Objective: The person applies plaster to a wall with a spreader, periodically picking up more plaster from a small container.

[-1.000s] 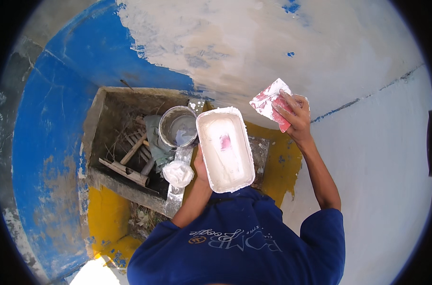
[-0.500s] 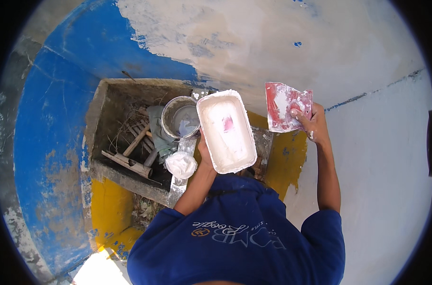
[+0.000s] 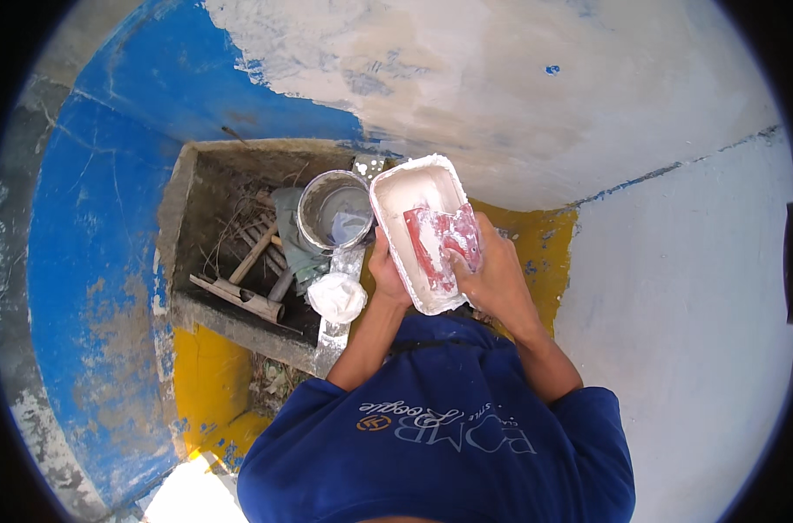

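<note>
My left hand [image 3: 389, 268] grips the left side of a white rectangular tub [image 3: 379, 205] smeared with pale filler. Inside it lies a whitish paste [image 3: 411, 192]. In my right hand [image 3: 498, 277] is a red putty scraper [image 3: 427, 248] coated with white filler; its blade is down in the tub, over the paste. The thumb presses on the scraper's near face, and the other fingers are partly hidden behind it. Just left of the tub stands a round bucket [image 3: 305, 209] with greyish liquid in it. A crumpled white bag [image 3: 336, 298] sits below the bucket.
A concrete trough [image 3: 240, 324] at the left holds bamboo pieces [image 3: 240, 301], dry twigs and a grey-green cloth [image 3: 294, 235]. A plaster-splashed plank [image 3: 328, 344] lies across its right end. The wall ahead is blue [image 3: 166, 87] and whitish [image 3: 466, 78], with a pale wall [image 3: 675, 331] at right.
My right hand has swung left and inward from beside the wall, carrying the scraper into the tub. The left hand still holds the tub, which has barely shifted.
</note>
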`<state>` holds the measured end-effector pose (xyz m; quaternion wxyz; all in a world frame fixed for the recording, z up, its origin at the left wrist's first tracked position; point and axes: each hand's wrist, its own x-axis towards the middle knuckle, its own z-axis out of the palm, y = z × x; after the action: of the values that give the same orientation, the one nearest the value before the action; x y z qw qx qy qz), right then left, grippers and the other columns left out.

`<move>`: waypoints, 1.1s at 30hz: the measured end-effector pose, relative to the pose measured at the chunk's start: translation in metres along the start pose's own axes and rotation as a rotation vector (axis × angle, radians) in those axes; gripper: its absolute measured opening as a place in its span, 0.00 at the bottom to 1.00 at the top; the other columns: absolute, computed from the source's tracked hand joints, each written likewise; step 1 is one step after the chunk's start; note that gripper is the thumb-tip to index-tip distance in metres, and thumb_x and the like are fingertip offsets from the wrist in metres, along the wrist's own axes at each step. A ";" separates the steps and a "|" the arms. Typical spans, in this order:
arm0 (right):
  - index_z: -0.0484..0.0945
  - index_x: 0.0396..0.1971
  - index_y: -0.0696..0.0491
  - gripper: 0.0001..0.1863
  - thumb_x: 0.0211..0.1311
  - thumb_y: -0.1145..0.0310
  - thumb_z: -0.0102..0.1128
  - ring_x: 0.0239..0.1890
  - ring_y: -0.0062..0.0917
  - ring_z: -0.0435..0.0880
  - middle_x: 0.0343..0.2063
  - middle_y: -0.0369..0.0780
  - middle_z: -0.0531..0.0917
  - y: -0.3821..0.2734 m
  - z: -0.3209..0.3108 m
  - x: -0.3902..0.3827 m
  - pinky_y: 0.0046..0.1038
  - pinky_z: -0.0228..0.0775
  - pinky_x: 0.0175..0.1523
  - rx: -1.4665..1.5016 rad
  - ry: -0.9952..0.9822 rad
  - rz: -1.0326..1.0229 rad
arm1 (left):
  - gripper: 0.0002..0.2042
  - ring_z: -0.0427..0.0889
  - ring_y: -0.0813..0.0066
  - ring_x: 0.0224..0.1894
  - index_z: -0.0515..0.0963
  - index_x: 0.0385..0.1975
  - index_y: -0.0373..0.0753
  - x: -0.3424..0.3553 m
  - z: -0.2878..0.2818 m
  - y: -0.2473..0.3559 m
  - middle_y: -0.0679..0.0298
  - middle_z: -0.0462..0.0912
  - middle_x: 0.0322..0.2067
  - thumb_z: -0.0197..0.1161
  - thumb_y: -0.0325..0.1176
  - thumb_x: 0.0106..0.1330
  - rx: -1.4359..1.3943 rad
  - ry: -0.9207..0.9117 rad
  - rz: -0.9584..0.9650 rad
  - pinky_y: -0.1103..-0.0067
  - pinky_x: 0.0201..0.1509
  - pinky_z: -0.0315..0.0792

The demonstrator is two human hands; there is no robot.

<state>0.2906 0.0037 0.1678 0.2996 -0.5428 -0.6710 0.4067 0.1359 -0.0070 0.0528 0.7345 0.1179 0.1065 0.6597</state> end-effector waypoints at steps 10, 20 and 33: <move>0.71 0.50 0.58 0.21 0.56 0.72 0.64 0.38 0.58 0.81 0.33 0.57 0.83 -0.011 -0.010 0.009 0.52 0.70 0.44 -0.026 0.028 -0.038 | 0.37 0.73 0.56 0.65 0.60 0.71 0.37 0.000 -0.001 0.006 0.53 0.70 0.66 0.47 0.61 0.73 0.001 0.001 -0.027 0.59 0.70 0.67; 0.70 0.46 0.66 0.20 0.52 0.76 0.61 0.34 0.59 0.81 0.27 0.60 0.81 -0.029 0.003 0.013 0.54 0.70 0.45 -0.198 -0.084 -0.058 | 0.34 0.74 0.56 0.64 0.61 0.70 0.38 0.004 0.006 0.004 0.52 0.72 0.64 0.46 0.59 0.75 0.102 0.047 0.006 0.59 0.68 0.69; 0.72 0.46 0.68 0.22 0.52 0.74 0.64 0.43 0.60 0.80 0.35 0.63 0.81 -0.012 0.008 0.018 0.49 0.71 0.50 0.108 -0.076 -0.006 | 0.33 0.75 0.56 0.63 0.62 0.69 0.37 0.003 -0.010 0.003 0.51 0.73 0.63 0.45 0.58 0.76 -0.003 0.009 -0.030 0.59 0.68 0.69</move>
<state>0.2739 0.0187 0.1740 0.3038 -0.5080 -0.6607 0.4617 0.1307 -0.0035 0.0440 0.7441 0.1122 0.1107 0.6492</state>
